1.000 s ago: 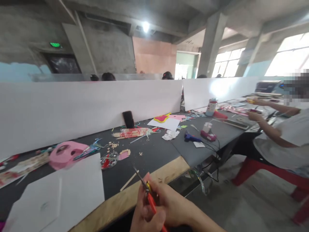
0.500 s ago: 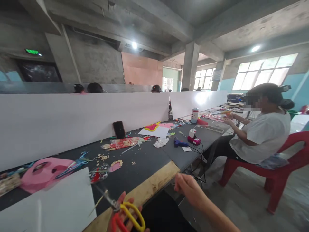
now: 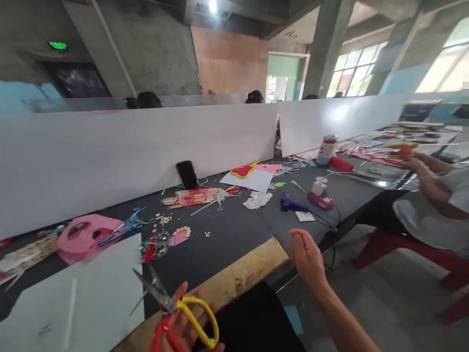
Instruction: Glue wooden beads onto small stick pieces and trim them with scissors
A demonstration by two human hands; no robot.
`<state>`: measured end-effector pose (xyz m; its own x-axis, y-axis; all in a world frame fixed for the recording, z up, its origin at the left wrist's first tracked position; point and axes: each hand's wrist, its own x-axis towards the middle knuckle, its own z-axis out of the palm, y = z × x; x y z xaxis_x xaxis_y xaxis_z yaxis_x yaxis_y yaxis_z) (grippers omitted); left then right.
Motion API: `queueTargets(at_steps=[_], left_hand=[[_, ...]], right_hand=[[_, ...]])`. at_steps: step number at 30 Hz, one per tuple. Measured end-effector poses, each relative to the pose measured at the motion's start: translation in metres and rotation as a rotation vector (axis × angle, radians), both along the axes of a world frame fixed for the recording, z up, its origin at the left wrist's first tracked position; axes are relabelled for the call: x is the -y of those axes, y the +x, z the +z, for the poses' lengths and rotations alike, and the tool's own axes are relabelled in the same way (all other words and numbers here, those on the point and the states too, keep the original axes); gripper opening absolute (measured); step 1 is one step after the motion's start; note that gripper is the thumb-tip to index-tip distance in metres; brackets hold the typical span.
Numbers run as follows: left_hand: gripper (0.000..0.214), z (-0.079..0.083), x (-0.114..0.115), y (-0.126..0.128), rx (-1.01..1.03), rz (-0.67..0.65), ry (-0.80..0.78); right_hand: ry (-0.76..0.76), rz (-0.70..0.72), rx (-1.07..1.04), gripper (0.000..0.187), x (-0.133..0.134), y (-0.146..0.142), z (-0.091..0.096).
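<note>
A pair of scissors (image 3: 166, 302) with one yellow and one red handle rests in my left hand (image 3: 180, 326), low in the view. Its blades are parted and point up and left, above the table's front edge. Out past the wooden edge strip, my right hand (image 3: 307, 254) is held up with its fingers curled closed. Whatever it holds, if anything, is hidden. A thin stick (image 3: 138, 304) lies by the blades. Beyond them are a clear pack with red bits (image 3: 156, 246) and a pink piece with pale pellets along its edge (image 3: 179, 237).
A white board (image 3: 106, 288) and a pink cut-out shape (image 3: 86, 237) lie at left. Farther back are a phone (image 3: 187, 174), bundled sticks (image 3: 194, 196), crumpled tissue (image 3: 257, 200), a blue glue gun (image 3: 293, 203) and a power strip (image 3: 320, 199). A co-worker (image 3: 432, 205) sits at right.
My view has tilted down and turned, so the co-worker sits farther right. My right hand appears higher and farther right. The scissors stay in my left hand, and their blades now show clearly apart.
</note>
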<state>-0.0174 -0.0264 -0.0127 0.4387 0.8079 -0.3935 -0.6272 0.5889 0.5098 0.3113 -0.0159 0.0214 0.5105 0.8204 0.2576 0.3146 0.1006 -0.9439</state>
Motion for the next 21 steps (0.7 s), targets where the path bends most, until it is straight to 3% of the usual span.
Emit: queueTargets(at_steps=[3, 6, 10, 15, 21], left_hand=[[0.085, 0.014, -0.013, 0.021, -0.042, 0.021, 0.001], [0.073, 0.032, -0.025, 0.046, -0.014, 0.042, 0.112], [0.078, 0.049, -0.036, 0.077, 0.072, 0.070, 0.191], [0.070, 0.054, -0.050, 0.100, 0.044, 0.105, 0.115], [0.074, 0.051, -0.070, 0.115, 0.090, 0.068, 0.134]], right_hand=[[0.035, 0.008, 0.111, 0.039, -0.027, 0.023, -0.003], [0.102, 0.097, 0.273, 0.052, -0.049, 0.034, -0.009], [0.195, 0.143, 0.602, 0.051, -0.061, 0.034, -0.021], [0.261, 0.067, 0.726, 0.021, -0.063, 0.042, -0.028], [0.225, 0.066, 0.765, 0.015, -0.067, 0.047, -0.028]])
